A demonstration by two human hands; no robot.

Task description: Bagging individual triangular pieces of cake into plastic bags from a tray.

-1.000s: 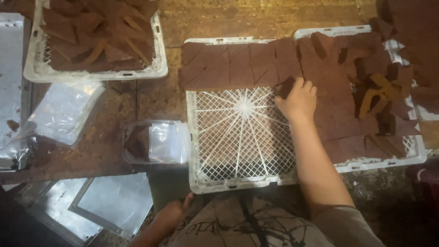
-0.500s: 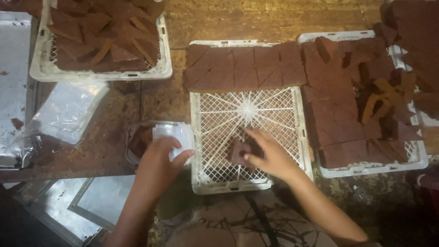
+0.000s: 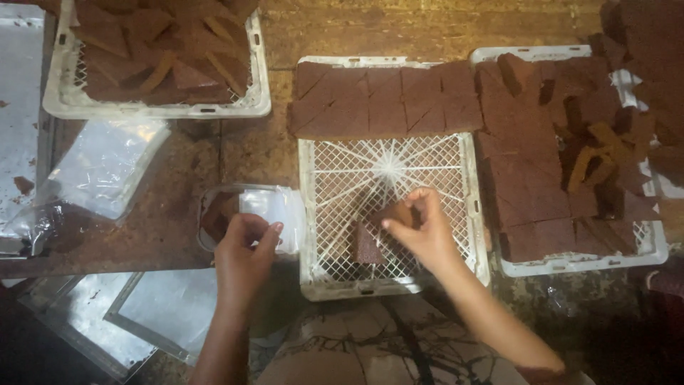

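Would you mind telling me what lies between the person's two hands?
In the head view, a clear plastic bag and the white crate's left wall lie between the left hand and the right hand, which holds a brown slice.

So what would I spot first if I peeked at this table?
Probably the brown cake slabs lined along the top of the middle white crate, with more heaped in the crate to its right. Next, the right hand pinching a brown piece over the mesh, while the left hand touches a clear bag.
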